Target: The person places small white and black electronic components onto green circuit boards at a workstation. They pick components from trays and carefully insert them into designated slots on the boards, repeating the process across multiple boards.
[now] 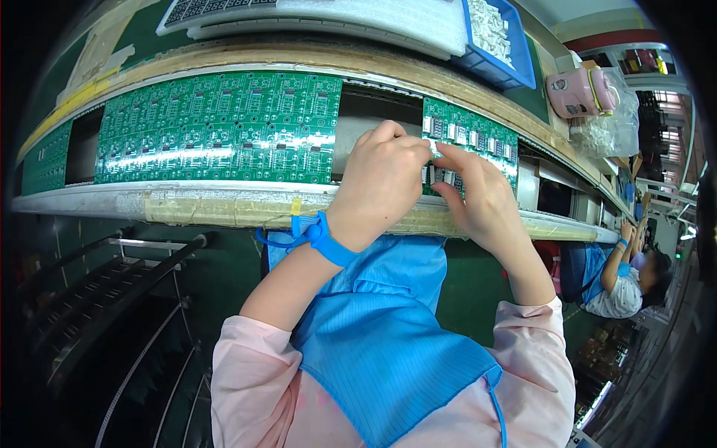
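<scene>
My left hand (386,178), with a blue wrist strap (326,239), is over the left edge of a green circuit board (510,143). Its fingers are curled together, and whatever they pinch is hidden. Close by on the right, my right hand (482,190) has its thumb and forefinger apart over the same board; I see nothing held between them. White-framed digit display modules (461,135) sit in rows on this board. Left of my hands, a long stretch of green circuit boards (220,131) carries small dark chips but no display modules.
The boards lie in a rail track with a taped front edge (216,207). Beyond it are white foam trays (336,22) with displays, a blue bin (515,71) of small white parts, and a pink container (579,93). A black rack (112,299) stands lower left; another person (620,280) works at right.
</scene>
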Demonstrator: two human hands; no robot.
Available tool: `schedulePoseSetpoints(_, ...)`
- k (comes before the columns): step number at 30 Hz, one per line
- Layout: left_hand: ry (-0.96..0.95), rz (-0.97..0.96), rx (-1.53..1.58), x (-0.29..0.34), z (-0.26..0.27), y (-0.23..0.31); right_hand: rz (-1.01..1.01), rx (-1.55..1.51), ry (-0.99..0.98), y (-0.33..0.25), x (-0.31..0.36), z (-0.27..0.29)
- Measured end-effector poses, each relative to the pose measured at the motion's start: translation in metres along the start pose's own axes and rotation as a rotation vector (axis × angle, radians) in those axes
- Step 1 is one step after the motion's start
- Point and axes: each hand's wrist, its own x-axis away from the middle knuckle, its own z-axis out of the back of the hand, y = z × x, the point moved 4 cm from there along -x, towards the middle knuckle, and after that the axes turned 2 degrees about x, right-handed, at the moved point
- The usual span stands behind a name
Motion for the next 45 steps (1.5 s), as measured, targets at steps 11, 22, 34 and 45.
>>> schedulePoseSetpoints(11, 0.018, 0.005, 0.006, 0.001, -0.001, -0.001, 0.012, -0.027, 0.055, 0.001, 0.008, -0.006)
schedulePoseSetpoints(22, 0.027, 0.014, 0.015, 0.001, -0.001, -0.002, -0.024, -0.070, 0.101, 0.003, 0.016, -0.014)
schedulePoseSetpoints(34, 0.022, 0.021, -0.021, 0.000, -0.001, -0.001, -0.024, -0.076, 0.135, 0.005, 0.018, -0.017)
schedulePoseSetpoints(45, 0.027, 0.033, -0.009, 0.001, 0.001, -0.001, -0.004, -0.072, 0.116, 0.005, 0.016, -0.018)
